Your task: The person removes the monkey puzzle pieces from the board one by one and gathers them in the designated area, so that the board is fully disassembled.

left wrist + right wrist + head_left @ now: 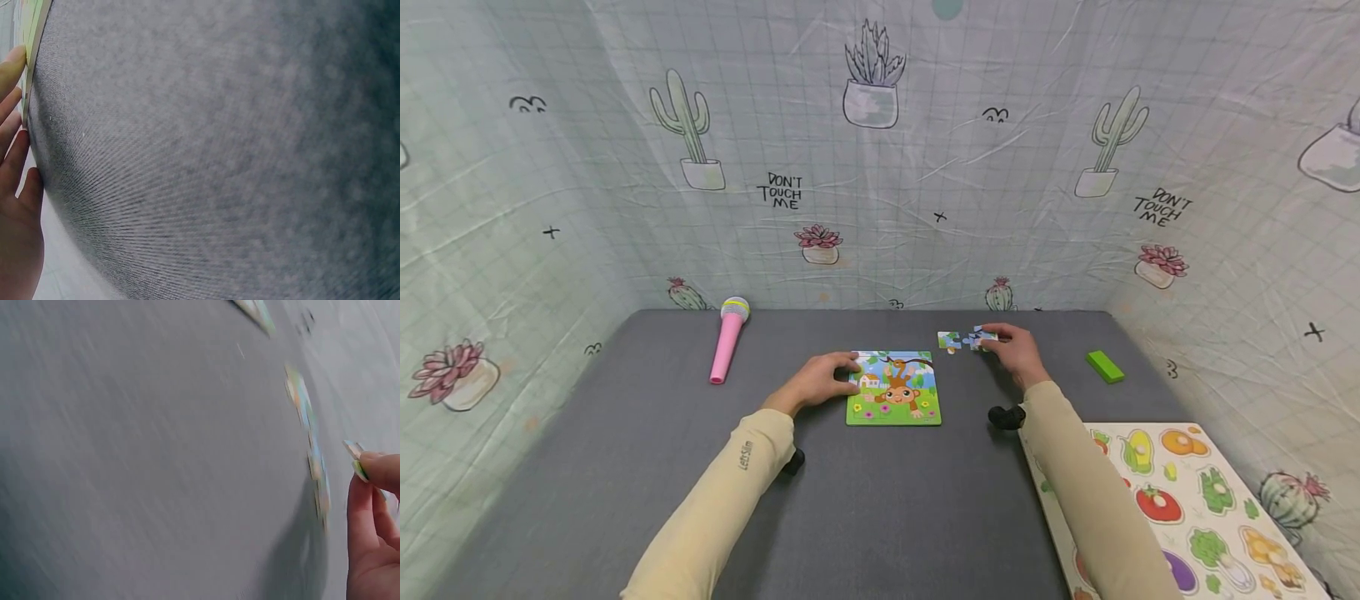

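Observation:
A square jigsaw puzzle (891, 412) with a hanging monkey picture and a green border lies in the middle of the table. My left hand (816, 379) rests against its left side, thumb and fingertips touching the edge with fingers fairly straight. In the left wrist view only part of the puzzle's edge (34, 56) shows. Beyond the puzzle to the right, my right hand (1018, 354) pinches a small puzzle piece (359, 470) between thumb and finger, raised above the table. Beside and below it lie several loose puzzle pieces (949, 340), blurred in the right wrist view.
A pink toy microphone (727, 342) lies at the back left. Toward the back right is a green block (1105, 367). A white board with vegetable pictures (1195, 467) lies front right, partly under my right forearm. Printed cloth (887, 167) walls the table's far side.

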Tool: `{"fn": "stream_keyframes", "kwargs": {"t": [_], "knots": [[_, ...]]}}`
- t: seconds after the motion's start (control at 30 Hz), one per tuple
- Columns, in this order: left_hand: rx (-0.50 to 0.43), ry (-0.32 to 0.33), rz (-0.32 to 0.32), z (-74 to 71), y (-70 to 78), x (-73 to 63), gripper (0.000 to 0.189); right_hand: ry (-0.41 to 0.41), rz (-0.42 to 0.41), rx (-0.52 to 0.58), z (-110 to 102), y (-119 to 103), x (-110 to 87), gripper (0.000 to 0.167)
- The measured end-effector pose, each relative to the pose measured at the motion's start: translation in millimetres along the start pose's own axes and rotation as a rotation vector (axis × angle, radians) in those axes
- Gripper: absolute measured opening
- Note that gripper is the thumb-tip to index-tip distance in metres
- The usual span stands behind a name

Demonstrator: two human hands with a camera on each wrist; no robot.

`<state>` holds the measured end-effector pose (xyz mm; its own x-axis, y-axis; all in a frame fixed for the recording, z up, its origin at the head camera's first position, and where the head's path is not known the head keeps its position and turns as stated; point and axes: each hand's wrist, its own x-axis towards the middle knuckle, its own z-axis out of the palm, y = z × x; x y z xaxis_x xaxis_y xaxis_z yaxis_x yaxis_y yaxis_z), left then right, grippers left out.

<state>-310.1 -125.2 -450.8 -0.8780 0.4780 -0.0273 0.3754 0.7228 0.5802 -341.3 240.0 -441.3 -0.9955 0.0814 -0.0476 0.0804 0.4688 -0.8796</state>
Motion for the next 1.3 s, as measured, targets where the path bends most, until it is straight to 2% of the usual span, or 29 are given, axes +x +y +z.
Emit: {"fn": "stream_keyframes", "kwargs": {"t": [0.17,0.3,0.63,0.8,0.97,1.3], "knots": [[-0.004,-0.004,-0.011,0.6,-0.1,0.7,0.042,0.141,0.068,-0.035,-25,18,8.1,0.035],[-0.001,-0.003,-0.006,0.8,-0.1,0.7,0.042,0.185,0.091,-0.058,-36,27,9.9,0.036],[-0.016,0.002,-0.003,1.6,-2.2,-1.3,0.042,0.147,0.099,-0.151,-37,32,12.7,0.036],[-0.016,-0.001,-0.001,1.3,0.3,-1.3,0.041,0.155,0.071,-0.243,-37,34,14.1,0.032],[-0.018,-0.003,-0.016,0.3,0.7,0.2,0.042,0.165,0.058,-0.274,-36,33,13.3,0.030],[-0.011,-0.009,-0.012,-1.5,2.1,-0.4,0.042,0.085,0.042,-0.324,-36,34,10.9,0.034]]}}
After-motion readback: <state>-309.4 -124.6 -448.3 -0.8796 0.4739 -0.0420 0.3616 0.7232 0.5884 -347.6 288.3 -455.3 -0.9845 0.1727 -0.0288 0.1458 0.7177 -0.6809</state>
